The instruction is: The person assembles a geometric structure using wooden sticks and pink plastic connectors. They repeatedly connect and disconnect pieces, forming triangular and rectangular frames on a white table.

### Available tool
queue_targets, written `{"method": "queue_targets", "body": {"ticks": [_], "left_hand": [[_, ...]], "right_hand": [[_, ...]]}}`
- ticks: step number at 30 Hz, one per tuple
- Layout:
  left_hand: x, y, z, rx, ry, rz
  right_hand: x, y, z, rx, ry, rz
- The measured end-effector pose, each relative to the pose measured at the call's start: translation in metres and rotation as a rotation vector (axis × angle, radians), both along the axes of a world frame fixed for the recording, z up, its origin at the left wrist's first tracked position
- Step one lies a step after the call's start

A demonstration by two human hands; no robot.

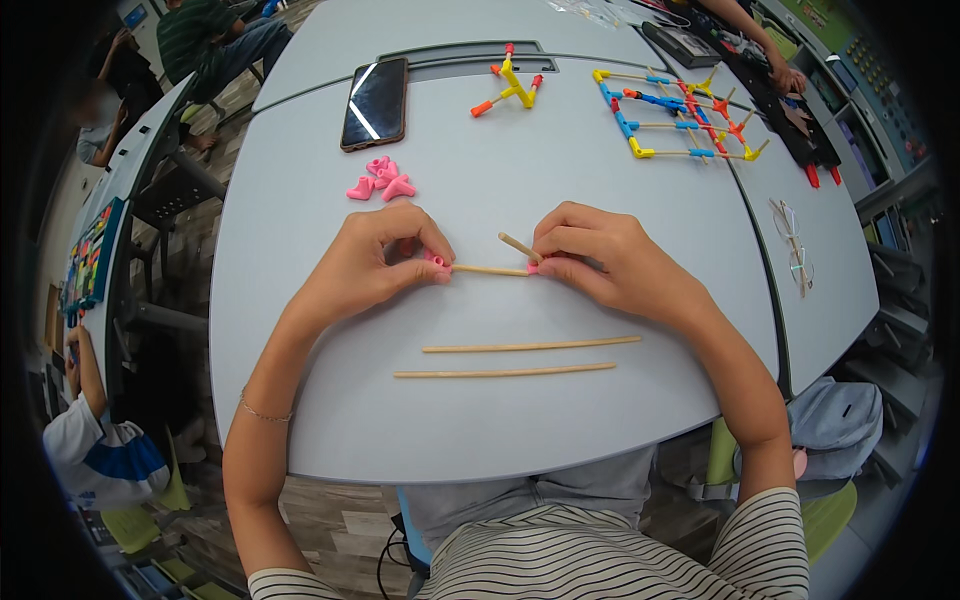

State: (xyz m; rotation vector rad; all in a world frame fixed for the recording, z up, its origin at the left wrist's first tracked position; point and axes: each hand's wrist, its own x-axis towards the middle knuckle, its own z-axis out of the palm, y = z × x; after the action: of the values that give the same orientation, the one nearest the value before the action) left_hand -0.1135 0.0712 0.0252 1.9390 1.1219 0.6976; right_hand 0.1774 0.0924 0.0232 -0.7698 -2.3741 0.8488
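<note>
A thin wooden stick (490, 270) spans the gap between my hands, with a pink elbow connector at either end. My left hand (375, 255) pinches the left pink connector (437, 262), whose round hole shows at the fingertips. The right pink connector (533, 268) is gripped by my right hand (610, 255) and partly covered by its fingers. A second wooden stick (518, 246) slants up and left from those fingers; whether it sits in the connector is hidden. Nearer me, two longer loose sticks (530, 345) lie roughly parallel on the table.
Beyond my left hand sit several pink connectors (383, 178) and a dark phone (375, 105). Farther off stand a small yellow-and-red connector piece (515, 85) and a colourful stick frame (685, 115). Glasses (793, 245) lie at right. Another person's hand (785, 75) is at far right.
</note>
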Motion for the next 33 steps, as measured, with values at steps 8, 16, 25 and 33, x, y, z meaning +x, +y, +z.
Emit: {"method": "queue_targets", "body": {"ticks": [8,16,25,33], "left_hand": [[0.0017,0.0012,-0.0042,-0.065,-0.031,0.013],[0.0029,0.0010,-0.0054,-0.033,-0.017,-0.006],[0.0042,0.0007,-0.0065,-0.053,-0.023,-0.011],[0.0079,-0.0014,-0.0093,-0.046,-0.043,0.025]], "right_hand": [[0.0026,0.0023,0.0009,-0.009,-0.009,0.017],[0.0051,0.0048,0.0014,-0.019,-0.042,-0.001],[0.0051,0.0049,0.0006,-0.007,-0.029,-0.019],[0.0036,0.0030,-0.0020,0.004,-0.003,-0.037]]}}
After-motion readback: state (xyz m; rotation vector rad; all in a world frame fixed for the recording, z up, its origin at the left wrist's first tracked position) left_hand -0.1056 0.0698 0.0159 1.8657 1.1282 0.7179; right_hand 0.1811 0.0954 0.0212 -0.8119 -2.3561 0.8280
